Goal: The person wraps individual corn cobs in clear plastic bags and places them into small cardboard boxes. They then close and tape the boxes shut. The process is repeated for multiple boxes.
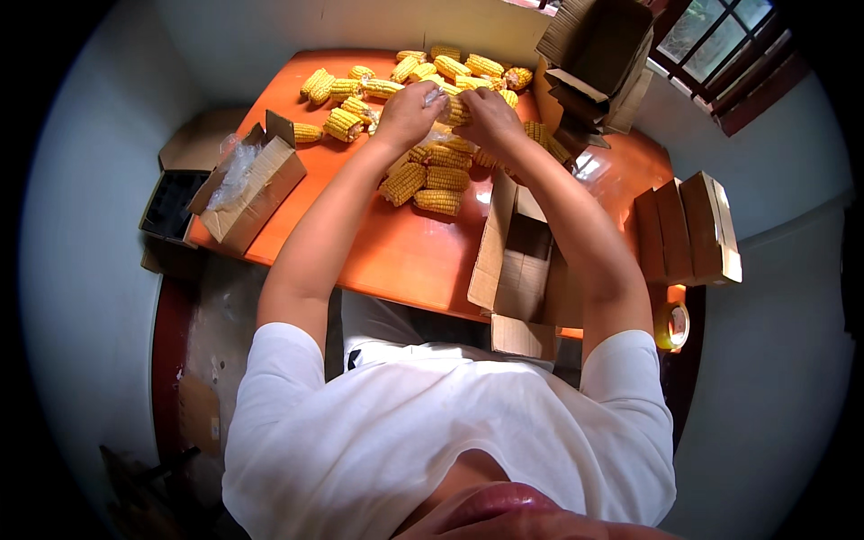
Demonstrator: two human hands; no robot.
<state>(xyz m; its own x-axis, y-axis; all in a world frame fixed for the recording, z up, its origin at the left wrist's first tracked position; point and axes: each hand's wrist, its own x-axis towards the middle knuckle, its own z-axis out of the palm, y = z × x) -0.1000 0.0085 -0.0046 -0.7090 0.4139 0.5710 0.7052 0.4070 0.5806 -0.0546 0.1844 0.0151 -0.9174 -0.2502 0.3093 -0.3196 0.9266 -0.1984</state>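
Both arms reach over the orange table (387,261) to a spot among the corn. My left hand (409,117) is closed, with clear plastic film, probably a bag, showing at its fingers. Close beside it, my right hand (490,117) has its fingers curled against a yellow corn cob (457,113) that sits between the two hands. The fingertips are partly hidden. More clear plastic (439,133) shows just below that cob. Nearer to me lies a cluster of corn cobs (441,178), piled side by side. Several other cobs (342,124) are scattered beyond and to the left.
An open carton (256,193) with clear plastic bags stands at the left edge. Another open carton (522,261) lies under my right forearm. Brown boxes (684,229) stand at the right, near a tape roll (672,326). Large cardboard (598,54) leans at the back right.
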